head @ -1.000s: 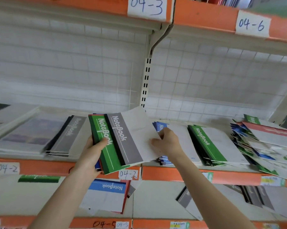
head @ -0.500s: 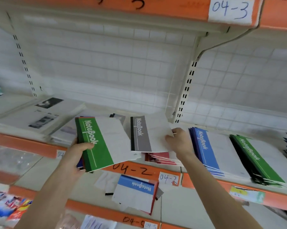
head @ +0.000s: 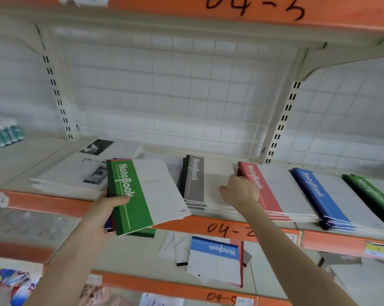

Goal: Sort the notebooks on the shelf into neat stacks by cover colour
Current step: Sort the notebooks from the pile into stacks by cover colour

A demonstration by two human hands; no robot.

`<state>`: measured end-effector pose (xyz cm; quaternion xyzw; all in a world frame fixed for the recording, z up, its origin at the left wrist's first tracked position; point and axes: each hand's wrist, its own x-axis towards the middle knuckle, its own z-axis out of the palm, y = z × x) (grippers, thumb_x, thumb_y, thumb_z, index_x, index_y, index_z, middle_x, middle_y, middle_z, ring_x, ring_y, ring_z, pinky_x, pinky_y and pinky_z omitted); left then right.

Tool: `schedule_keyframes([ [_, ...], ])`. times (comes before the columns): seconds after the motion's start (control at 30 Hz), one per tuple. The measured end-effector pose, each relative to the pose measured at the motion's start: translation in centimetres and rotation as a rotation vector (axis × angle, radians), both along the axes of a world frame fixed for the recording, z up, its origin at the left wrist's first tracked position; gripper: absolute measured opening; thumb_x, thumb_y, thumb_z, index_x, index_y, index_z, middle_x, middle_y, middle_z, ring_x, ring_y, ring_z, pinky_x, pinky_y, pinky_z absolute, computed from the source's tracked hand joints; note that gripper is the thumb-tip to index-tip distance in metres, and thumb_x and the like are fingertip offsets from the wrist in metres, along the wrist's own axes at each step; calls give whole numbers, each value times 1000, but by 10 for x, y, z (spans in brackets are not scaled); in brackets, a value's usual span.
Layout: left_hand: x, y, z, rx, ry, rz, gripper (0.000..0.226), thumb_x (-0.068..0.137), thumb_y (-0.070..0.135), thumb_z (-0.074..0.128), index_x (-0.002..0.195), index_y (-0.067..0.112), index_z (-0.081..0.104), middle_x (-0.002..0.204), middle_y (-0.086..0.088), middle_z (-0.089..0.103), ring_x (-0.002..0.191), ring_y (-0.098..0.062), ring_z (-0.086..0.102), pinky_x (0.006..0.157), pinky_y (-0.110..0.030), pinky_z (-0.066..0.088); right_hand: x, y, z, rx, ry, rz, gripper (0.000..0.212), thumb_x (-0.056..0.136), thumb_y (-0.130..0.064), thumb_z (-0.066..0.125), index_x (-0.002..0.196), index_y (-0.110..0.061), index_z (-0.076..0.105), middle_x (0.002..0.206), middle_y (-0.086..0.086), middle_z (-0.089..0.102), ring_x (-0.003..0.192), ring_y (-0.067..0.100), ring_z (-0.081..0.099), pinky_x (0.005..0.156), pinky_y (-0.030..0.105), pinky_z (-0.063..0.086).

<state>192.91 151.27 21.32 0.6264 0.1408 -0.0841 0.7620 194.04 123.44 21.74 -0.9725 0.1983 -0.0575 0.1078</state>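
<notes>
Left hand (head: pixel 102 208) grips a bundle of notebooks, green-cover notebook (head: pixel 142 195) on top, held just in front of the shelf (head: pixel 279 234) edge. Right hand (head: pixel 239 192) rests with loose fingers on the grey stack (head: pixel 194 182), between the bundle and the red stack (head: pixel 266 188). The blue stack (head: pixel 319 195) and green stack (head: pixel 374 195) lie further right.

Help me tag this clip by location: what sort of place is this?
Likely a stationery shop or its stockroom: orange-edged shelving with a handwritten 04-2 marking, identical notebooks sorted into a grey stack, red stack and blue stack, and a wire-grid back panel.
</notes>
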Motion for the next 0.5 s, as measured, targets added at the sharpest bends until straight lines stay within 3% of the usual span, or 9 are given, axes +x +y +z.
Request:
schedule_keyframes([
  [0.1, 3, 9, 3, 11, -45, -65, 32, 88, -1, 55, 109, 23, 54, 92, -4, 66, 79, -23, 62, 62, -32, 45, -3, 4, 0, -10, 25, -27, 38, 95, -34, 43, 124, -11, 47, 120, 10, 50, 107, 29, 54, 76, 34, 42],
  [0.17, 7, 10, 4, 15, -80, -107, 33, 87, -3, 54, 106, 24, 56, 94, -4, 67, 80, -23, 63, 64, -32, 46, -7, 9, 3, 82, -85, -17, 39, 96, -35, 44, 126, -10, 49, 121, 10, 51, 106, 29, 55, 79, 34, 44],
  [0.23, 8, 6, 6, 1, -113, -145, 35, 85, -3, 56, 106, 26, 57, 93, -2, 69, 80, -22, 65, 62, -31, 48, -13, 21, 10, 402, -210, 7, 30, 96, -32, 44, 110, -10, 59, 100, 8, 61, 88, 25, 59, 73, 29, 44],
  [0.3, 7, -4, 7, -17, -133, -187, 35, 84, 0, 60, 106, 28, 58, 92, 0, 70, 79, -20, 67, 59, -30, 49, -23, 38, 23, 773, -119, 26, 29, 97, -33, 42, 86, -11, 58, 76, 2, 57, 66, 18, 52, 61, 26, 41],
  [0.33, 7, -11, 7, -29, -139, -204, 35, 83, 2, 62, 105, 29, 58, 92, 1, 70, 80, -20, 67, 60, -30, 49, -28, 46, 27, 849, -44, 54, 31, 97, -34, 42, 83, -11, 57, 72, 1, 55, 61, 15, 50, 59, 25, 40],
  [0.43, 7, -34, 10, -59, -152, -236, 40, 82, 3, 65, 109, 30, 54, 96, 3, 67, 84, -20, 64, 64, -31, 48, -43, 59, 33, 716, 34, 118, 25, 93, -35, 50, 87, -11, 58, 77, 2, 57, 69, 14, 54, 64, 24, 43],
  [0.5, 7, -51, 12, -80, -178, -240, 46, 81, 1, 66, 115, 27, 51, 97, 4, 66, 84, -18, 63, 62, -30, 46, -49, 56, 33, 509, -25, 80, 28, 92, -33, 52, 107, -10, 57, 96, 6, 63, 85, 18, 58, 72, 23, 43],
])
